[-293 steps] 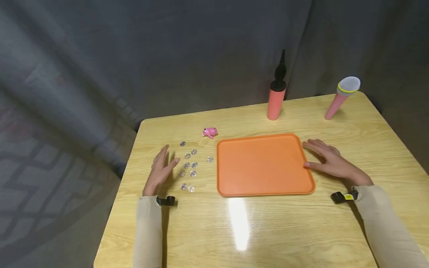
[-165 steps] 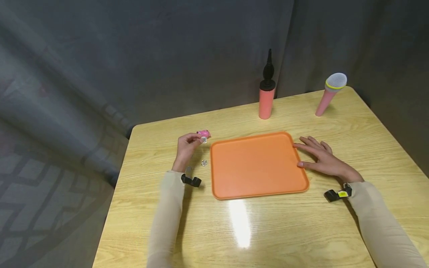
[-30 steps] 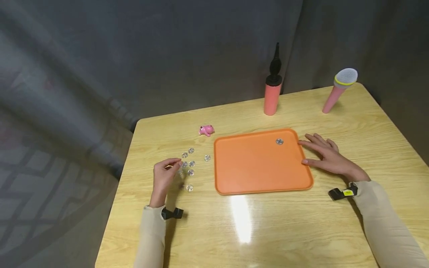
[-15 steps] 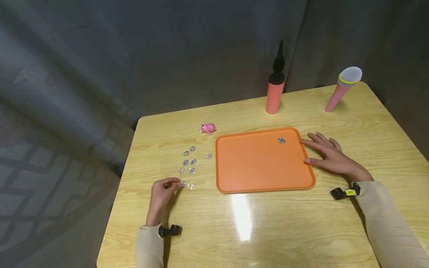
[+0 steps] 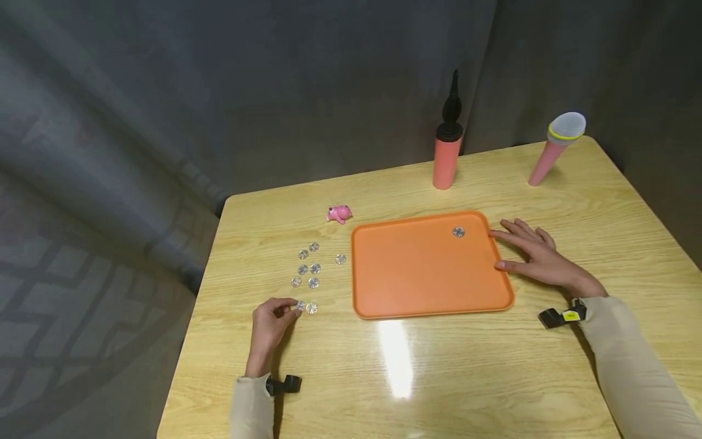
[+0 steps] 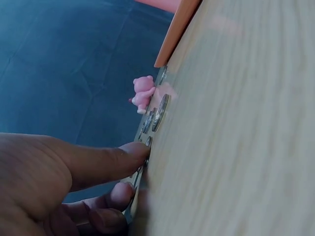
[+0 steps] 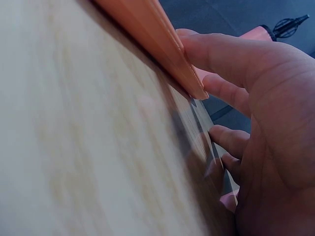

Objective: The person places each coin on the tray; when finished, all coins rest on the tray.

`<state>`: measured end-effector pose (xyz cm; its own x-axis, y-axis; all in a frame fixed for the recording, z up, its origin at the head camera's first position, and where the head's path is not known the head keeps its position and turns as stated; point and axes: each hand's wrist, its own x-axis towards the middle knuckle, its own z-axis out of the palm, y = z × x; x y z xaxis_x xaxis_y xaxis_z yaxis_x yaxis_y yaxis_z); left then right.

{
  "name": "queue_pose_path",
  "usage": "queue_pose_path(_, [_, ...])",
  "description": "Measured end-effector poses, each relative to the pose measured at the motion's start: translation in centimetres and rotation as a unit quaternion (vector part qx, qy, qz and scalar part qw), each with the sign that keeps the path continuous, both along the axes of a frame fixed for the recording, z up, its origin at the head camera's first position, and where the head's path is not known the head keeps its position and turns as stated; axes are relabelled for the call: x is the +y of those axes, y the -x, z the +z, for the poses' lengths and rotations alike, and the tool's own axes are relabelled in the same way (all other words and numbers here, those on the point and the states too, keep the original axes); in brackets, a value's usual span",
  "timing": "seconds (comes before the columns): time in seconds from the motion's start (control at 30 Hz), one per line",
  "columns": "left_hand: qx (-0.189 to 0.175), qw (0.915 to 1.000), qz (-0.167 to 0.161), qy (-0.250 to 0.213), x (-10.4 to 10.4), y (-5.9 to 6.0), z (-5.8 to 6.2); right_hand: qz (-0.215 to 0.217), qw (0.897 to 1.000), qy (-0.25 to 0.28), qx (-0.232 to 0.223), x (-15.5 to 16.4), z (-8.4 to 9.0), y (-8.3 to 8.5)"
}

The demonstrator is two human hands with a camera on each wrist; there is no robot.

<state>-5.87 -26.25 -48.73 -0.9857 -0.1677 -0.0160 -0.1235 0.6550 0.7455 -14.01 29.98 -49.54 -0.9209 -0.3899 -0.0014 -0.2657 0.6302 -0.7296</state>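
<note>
Coins [image 5: 307,268] lie in a loose cluster on the table [image 5: 439,378], at 9 o'clock from the orange tray [image 5: 428,274], and one coin [image 5: 458,231] already sits inside the tray near its 1 o'clock corner. Left hand [image 5: 271,320] is at the cluster's 6 o'clock end, thumb and forefinger curled and closing on the near coin [image 5: 300,306]; the left wrist view shows a fingertip [image 6: 133,152] pressed at the coin's edge on the table, but whether the coin is lifted cannot be told. Right hand [image 5: 534,256] lies flat with fingers extended, touching the tray's 3 o'clock rim and grasping nothing. Risk, as a judgement: a thin flat coin offers little edge, so a pinch may slide it along the smooth wood instead of raising it. A sliding coin could strike its neighbour [image 5: 311,308] just beside it at 3 o'clock and scatter the group. A weak pinch may also drop the coin over the tray rim. The pink toy [image 5: 339,213] at 12 o'clock is well apart.
</note>
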Motion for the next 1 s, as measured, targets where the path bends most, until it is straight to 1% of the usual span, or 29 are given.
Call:
queue_pose_path(0.27, [-0.003,0.9988,-0.017,0.047,0.2,0.4,0.3,0.0,1.0,0.002,-0.005,0.0,0.1,-0.1])
queue_pose_path(0.5, [-0.002,0.9947,-0.032,0.097,0.4,0.9,0.5,-0.001,1.0,0.001,-0.001,0.2,0.2,0.0])
queue_pose_path(0.63, [-0.011,0.9931,-0.036,0.111,0.6,1.1,0.5,-0.002,1.0,-0.001,0.001,0.3,0.2,0.0])
queue_pose_path(0.8, [-0.02,0.9949,-0.023,0.096,0.6,1.0,0.3,-0.001,1.0,0.002,-0.004,0.4,0.0,-0.1])
queue_pose_path(1.0, [-0.013,0.9995,0.009,0.026,0.5,0.8,0.1,-0.001,1.0,0.002,0.003,0.4,-0.4,-0.2])
